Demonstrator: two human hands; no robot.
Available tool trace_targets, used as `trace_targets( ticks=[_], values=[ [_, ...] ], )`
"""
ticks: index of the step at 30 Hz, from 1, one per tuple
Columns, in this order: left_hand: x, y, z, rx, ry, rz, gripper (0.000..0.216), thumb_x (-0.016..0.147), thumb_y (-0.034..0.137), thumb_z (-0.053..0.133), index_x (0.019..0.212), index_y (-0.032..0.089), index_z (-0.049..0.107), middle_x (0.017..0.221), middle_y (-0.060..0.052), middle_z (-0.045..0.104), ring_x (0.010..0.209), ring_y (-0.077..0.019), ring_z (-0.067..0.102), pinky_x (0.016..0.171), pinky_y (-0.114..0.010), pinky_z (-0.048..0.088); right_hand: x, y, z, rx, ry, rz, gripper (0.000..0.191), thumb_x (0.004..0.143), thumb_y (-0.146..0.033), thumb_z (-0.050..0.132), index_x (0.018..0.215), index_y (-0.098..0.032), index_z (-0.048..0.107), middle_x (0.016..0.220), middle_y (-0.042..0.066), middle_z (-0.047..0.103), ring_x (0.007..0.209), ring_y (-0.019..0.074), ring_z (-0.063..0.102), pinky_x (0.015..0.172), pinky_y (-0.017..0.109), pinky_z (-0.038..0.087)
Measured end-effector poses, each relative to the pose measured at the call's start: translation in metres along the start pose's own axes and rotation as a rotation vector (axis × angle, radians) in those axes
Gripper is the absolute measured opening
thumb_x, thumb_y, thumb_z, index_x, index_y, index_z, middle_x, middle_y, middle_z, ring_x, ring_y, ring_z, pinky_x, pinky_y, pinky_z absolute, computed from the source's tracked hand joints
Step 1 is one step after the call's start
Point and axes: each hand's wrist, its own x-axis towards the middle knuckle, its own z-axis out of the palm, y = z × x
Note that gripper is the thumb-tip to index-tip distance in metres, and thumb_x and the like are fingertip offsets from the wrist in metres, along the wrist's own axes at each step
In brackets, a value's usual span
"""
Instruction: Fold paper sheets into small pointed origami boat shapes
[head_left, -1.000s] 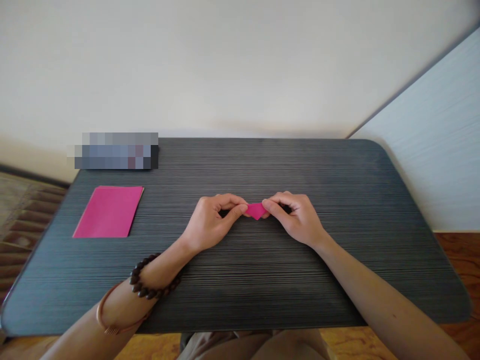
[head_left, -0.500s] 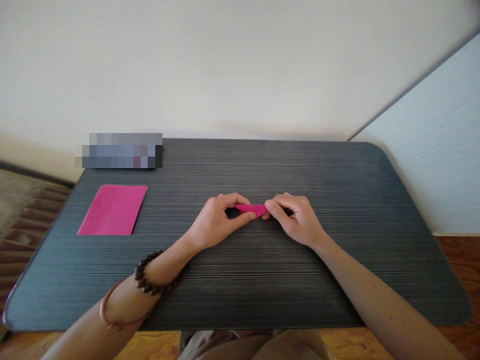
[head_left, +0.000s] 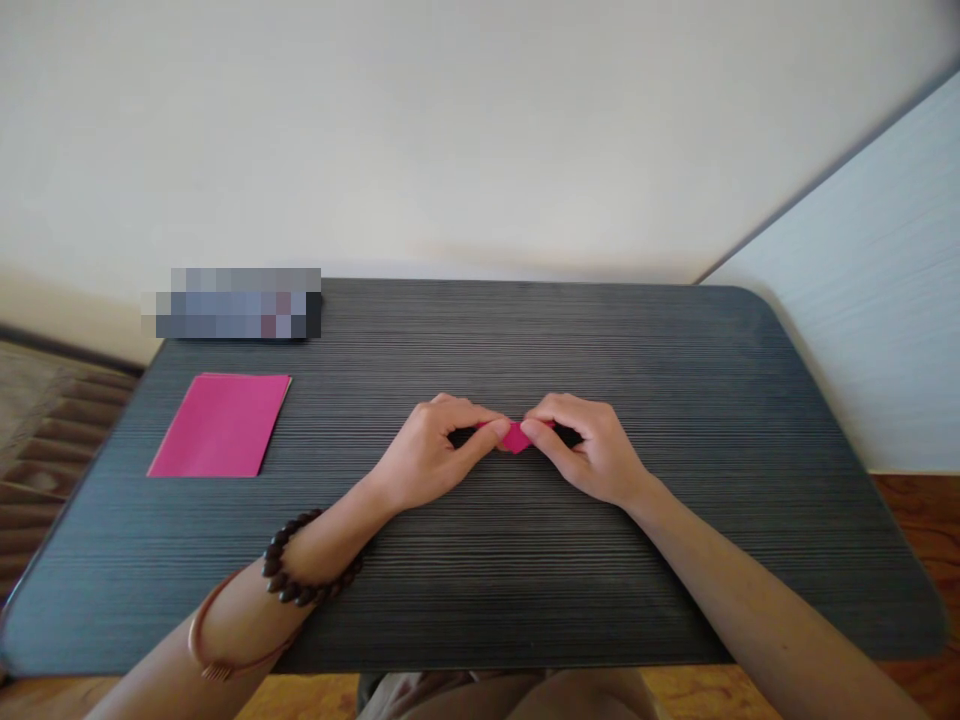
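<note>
A small folded piece of pink paper [head_left: 515,436] sits at the middle of the dark striped table [head_left: 480,560]. My left hand [head_left: 431,450] pinches its left end between thumb and forefinger. My right hand [head_left: 585,445] pinches its right end the same way, and the fingertips of both hands nearly meet over it. Most of the folded paper is hidden by my fingers. My left wrist wears a dark bead bracelet [head_left: 300,585] and a thin copper bangle [head_left: 217,640].
A flat stack of pink paper sheets [head_left: 221,425] lies at the table's left. A blurred dark object [head_left: 236,303] sits at the back left corner. A pale wall runs behind, and a light panel [head_left: 870,300] stands to the right.
The pink piece went from a small triangle to a flatter strip and now shows as a tiny point between my fingertips. Both hands have closed in on it and lowered slightly.
</note>
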Motion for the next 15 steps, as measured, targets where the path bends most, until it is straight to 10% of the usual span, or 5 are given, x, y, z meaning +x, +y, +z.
trace_targets(
  ticks=[15],
  values=[
    [-0.0020, 0.0027, -0.0023, -0.053, -0.001, -0.113, 0.038, 0.092, 0.035, 0.046, 0.061, 0.017, 0.061, 0.056, 0.002, 0.059, 0.054, -0.0092, 0.050, 0.056, -0.023, 0.038, 0.0008, 0.0015, -0.0034, 0.089, -0.045, 0.150, 0.031, 0.090, -0.037, 0.051, 0.069, -0.020, 0.066, 0.061, -0.002, 0.068, 0.057, 0.0105, 0.057, 0.058, 0.024, 0.042]
  ],
)
